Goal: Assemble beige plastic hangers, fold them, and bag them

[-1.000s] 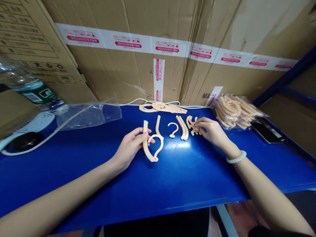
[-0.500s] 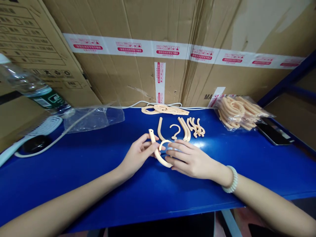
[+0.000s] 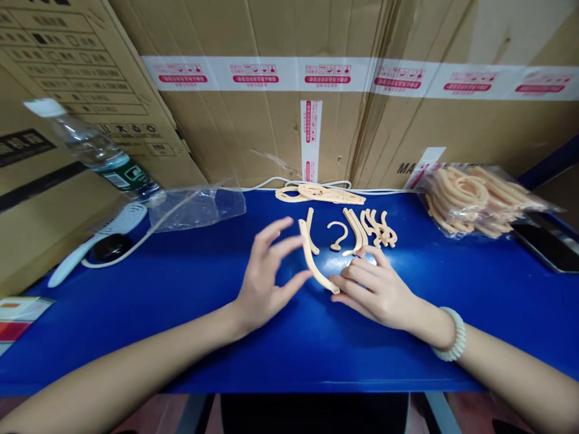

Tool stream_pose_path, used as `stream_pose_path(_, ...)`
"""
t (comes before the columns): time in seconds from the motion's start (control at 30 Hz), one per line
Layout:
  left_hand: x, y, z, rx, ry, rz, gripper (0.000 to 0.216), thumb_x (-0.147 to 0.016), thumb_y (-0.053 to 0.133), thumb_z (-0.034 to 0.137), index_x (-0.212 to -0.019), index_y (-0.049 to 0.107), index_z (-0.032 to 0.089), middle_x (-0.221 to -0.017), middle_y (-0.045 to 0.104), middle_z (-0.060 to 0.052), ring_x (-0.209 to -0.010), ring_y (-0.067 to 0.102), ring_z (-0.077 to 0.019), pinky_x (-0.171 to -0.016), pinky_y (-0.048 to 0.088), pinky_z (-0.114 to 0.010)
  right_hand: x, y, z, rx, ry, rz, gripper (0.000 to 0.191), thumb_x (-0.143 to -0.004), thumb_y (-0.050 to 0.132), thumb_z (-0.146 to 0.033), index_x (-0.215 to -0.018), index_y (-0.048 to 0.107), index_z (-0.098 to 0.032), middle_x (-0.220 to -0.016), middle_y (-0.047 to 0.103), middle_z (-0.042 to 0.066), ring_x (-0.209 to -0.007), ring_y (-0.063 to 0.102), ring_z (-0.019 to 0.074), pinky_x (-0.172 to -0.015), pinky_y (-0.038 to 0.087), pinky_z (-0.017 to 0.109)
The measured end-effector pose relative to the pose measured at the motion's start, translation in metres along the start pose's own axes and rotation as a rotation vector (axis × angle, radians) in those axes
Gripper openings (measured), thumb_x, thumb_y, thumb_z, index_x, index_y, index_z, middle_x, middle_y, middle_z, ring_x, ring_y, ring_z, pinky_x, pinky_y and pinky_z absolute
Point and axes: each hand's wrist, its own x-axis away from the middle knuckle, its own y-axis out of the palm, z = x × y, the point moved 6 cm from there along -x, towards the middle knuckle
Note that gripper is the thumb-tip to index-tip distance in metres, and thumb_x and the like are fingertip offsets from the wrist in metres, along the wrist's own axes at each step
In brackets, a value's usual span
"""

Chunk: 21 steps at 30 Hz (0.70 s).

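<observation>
My right hand (image 3: 377, 286) pinches the lower end of a curved beige hanger arm (image 3: 311, 256), which slants up and to the left. A small pale tip, seemingly of a hook, shows above the fingers of this hand; the rest of it is hidden. My left hand (image 3: 271, 274) is open beside the arm, thumb and fingers spread; its thumb tip is close to the arm, and I cannot tell if they touch. Just beyond the hands lie a loose hanger arm (image 3: 310, 232), a single hanger hook (image 3: 338, 235), a few stacked hanger arms (image 3: 355, 229) and several more hooks (image 3: 380, 228).
Flat beige hanger pieces (image 3: 319, 193) lie at the back against a cardboard box (image 3: 235, 132). To the right are bagged hanger parts (image 3: 470, 199) and a phone (image 3: 549, 244). At left are a bottle (image 3: 122, 172), a hairbrush (image 3: 97, 238), a clear bag (image 3: 199, 210) and a white cable (image 3: 131, 247).
My left hand has let go of the hanger arm and spread its fingers. My right hand now holds the arm by its lower end. The view has shifted left.
</observation>
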Motion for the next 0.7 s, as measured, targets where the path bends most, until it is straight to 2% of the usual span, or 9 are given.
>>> stream_pose_path(0.07, 0.005, 0.012, 0.014, -0.135, 0.236, -0.194, 0.034, -0.092, 0.071, 0.024, -0.124, 0.059, 0.024, -0.133, 0.064, -0.010, -0.135, 0.053, -0.0295, -0.120, 0.031, -0.058, 0.000, 0.001, -0.002, -0.006, -0.001, 0.011, 0.021, -0.109, 0.050, -0.027, -0.107, 0.068, -0.016, -0.080, 0.065, 0.002, -0.078, 0.059, 0.0186, -0.098, 0.040, 0.046)
stream_pose_path(0.17, 0.012, 0.024, 0.021, -0.172, 0.359, -0.354, 0.013, -0.099, 0.060, 0.023, -0.112, 0.062, 0.019, -0.112, 0.075, -0.008, -0.116, 0.066, -0.0246, -0.120, 0.027, -0.056, -0.001, 0.001, -0.007, -0.008, -0.002, 0.028, 0.019, -0.107, 0.054, -0.028, -0.103, 0.069, -0.017, -0.077, 0.063, 0.001, -0.077, 0.058, 0.0188, -0.099, 0.039, 0.048)
stream_pose_path(0.27, 0.014, 0.031, 0.022, -0.205, 0.373, -0.402, 0.014, -0.104, 0.051, 0.022, -0.099, 0.063, 0.017, -0.095, 0.076, -0.005, -0.097, 0.069, -0.0204, -0.117, 0.028, -0.054, -0.002, 0.000, -0.012, 0.006, -0.002, 0.034, 0.017, -0.106, 0.058, -0.027, -0.101, 0.069, -0.016, -0.074, 0.062, 0.000, -0.076, 0.058, 0.0189, -0.098, 0.039, 0.048)
stream_pose_path(0.33, 0.015, 0.034, 0.022, -0.231, 0.387, -0.439, 0.019, -0.104, 0.046, 0.019, -0.095, 0.063, 0.018, -0.091, 0.075, -0.004, -0.086, 0.067, -0.0184, -0.111, 0.035, -0.050, -0.003, 0.000, -0.013, 0.009, -0.002, 0.035, 0.014, -0.105, 0.059, -0.026, -0.102, 0.070, -0.017, -0.072, 0.061, -0.001, -0.076, 0.059, 0.0189, -0.097, 0.039, 0.048)
stream_pose_path(0.4, 0.016, 0.036, 0.021, -0.259, 0.398, -0.470, 0.022, -0.102, 0.043, 0.015, -0.093, 0.063, 0.018, -0.086, 0.072, -0.004, -0.076, 0.064, -0.0170, -0.097, 0.043, -0.042, -0.003, 0.000, -0.013, -0.014, 0.011, 0.035, 0.014, -0.105, 0.059, -0.027, -0.105, 0.070, -0.018, -0.070, 0.060, -0.001, -0.076, 0.060, 0.0190, -0.096, 0.039, 0.047)
stream_pose_path(0.47, 0.016, 0.037, 0.021, -0.280, 0.404, -0.480, 0.023, -0.101, 0.042, 0.014, -0.090, 0.062, 0.018, -0.077, 0.068, -0.002, -0.069, 0.059, -0.0161, -0.082, 0.044, -0.036, -0.002, 0.001, -0.011, -0.068, 0.039, 0.029, 0.016, -0.106, 0.058, -0.029, -0.106, 0.069, -0.018, -0.068, 0.059, -0.002, -0.076, 0.059, 0.0189, -0.095, 0.040, 0.045)
stream_pose_path(0.53, 0.016, 0.037, 0.021, -0.278, 0.405, -0.479, 0.026, -0.101, 0.042, 0.016, -0.085, 0.062, 0.018, -0.072, 0.063, -0.002, -0.065, 0.055, -0.0156, -0.074, 0.042, -0.033, -0.001, 0.004, -0.010, -0.144, 0.075, 0.016, 0.019, -0.106, 0.057, -0.032, -0.108, 0.069, -0.017, -0.069, 0.060, -0.001, -0.076, 0.058, 0.0188, -0.095, 0.040, 0.045)
stream_pose_path(0.7, 0.013, 0.033, 0.022, -0.226, 0.388, -0.462, 0.029, -0.101, 0.041, 0.014, -0.081, 0.062, 0.018, -0.071, 0.065, -0.001, -0.064, 0.055, -0.0151, -0.073, 0.040, -0.034, 0.000, 0.009, -0.004, -0.356, 0.185, 0.027, 0.019, -0.104, 0.060, -0.036, -0.105, 0.070, -0.019, -0.075, 0.063, 0.000, -0.073, 0.056, 0.0176, -0.094, 0.038, 0.045)
